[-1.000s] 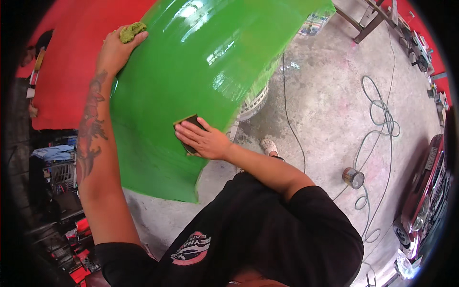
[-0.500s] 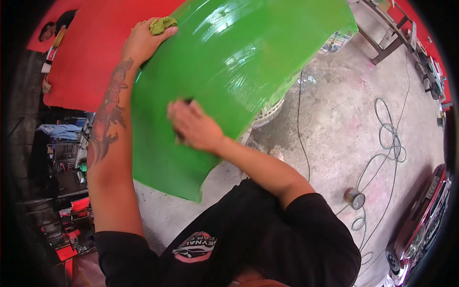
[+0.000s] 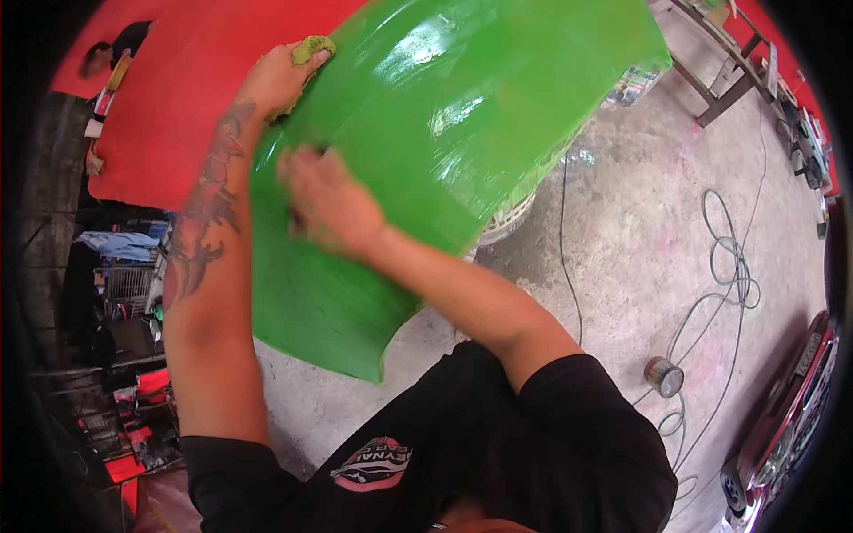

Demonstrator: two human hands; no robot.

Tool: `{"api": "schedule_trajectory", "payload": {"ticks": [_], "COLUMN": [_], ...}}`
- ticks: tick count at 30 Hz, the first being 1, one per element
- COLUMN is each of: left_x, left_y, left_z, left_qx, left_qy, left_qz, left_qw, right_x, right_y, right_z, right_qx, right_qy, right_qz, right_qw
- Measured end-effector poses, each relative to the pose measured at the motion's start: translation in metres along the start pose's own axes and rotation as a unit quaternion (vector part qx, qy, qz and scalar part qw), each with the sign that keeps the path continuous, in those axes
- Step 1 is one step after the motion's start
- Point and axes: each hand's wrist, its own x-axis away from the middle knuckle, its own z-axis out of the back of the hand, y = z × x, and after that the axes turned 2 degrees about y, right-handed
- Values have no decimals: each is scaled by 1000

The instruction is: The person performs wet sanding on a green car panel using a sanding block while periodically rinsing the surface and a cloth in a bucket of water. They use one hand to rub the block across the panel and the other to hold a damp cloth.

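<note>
A wet, glossy green car panel (image 3: 498,98), likely a hood, spreads out in front of me. At its far left edge my left hand (image 3: 277,78) is closed round a crumpled yellow-green cloth (image 3: 313,49). My right hand (image 3: 329,200), smeared by motion, presses flat on the panel's left part. Dark edges of a thin pad (image 3: 296,220) show beside its fingers; most of the pad is hidden under the palm, so its exact kind is unclear.
A red panel (image 3: 187,98) stands beyond my left arm. Under the green panel's right edge is a white bucket (image 3: 511,222). A looped hose (image 3: 733,284) and a tin can (image 3: 663,377) lie on the concrete floor. Another person (image 3: 124,44) is at the far left.
My right hand has slid left and slightly up across the green panel. The left hand stays at the panel's edge with the cloth. The whole view has shifted slightly.
</note>
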Motion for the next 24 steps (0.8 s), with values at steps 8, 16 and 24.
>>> {"api": "schedule_trajectory", "payload": {"ticks": [8,16,24], "left_x": [-3,-10,4], "left_y": [-13,-19,-14], "left_z": [-4,-7,-8], "left_qx": [49,-49,-3], "left_qy": [-29,5,8], "left_qz": [2,-14,-26], "left_qw": [998,999,1000], "right_x": [-44,-9,22], "right_y": [171,75,135], "right_z": [35,30,45], "right_qx": [-62,-21,-113], "right_qy": [76,42,2], "right_qz": [-36,-121,-36], "right_qw": [994,992,993]}}
